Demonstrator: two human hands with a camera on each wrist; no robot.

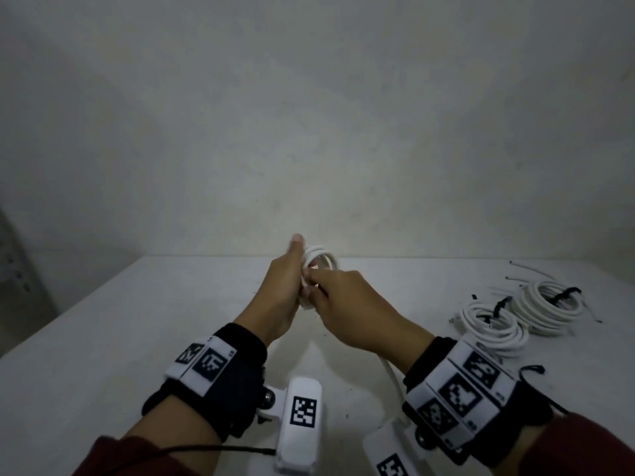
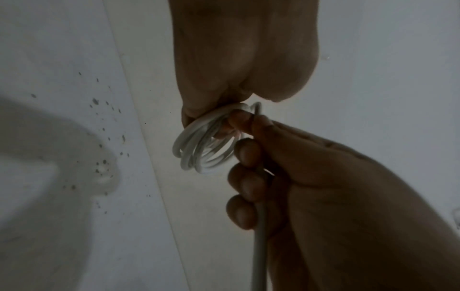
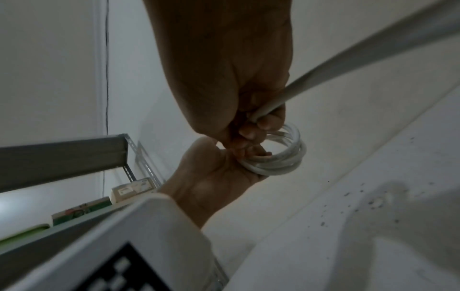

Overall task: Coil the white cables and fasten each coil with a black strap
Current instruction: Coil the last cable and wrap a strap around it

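Note:
A small coil of white cable is held up above the white table. My left hand grips the coil at one side, thumb up. My right hand holds the loose run of the same cable against the coil, fingers curled round it. The loose run trails down toward my right wrist. Two finished coils with black straps lie at the right.
Loose cable ends and a black strap lie near the finished coils at the right. The table meets a plain wall behind. A metal shelf with boxes stands off to the left.

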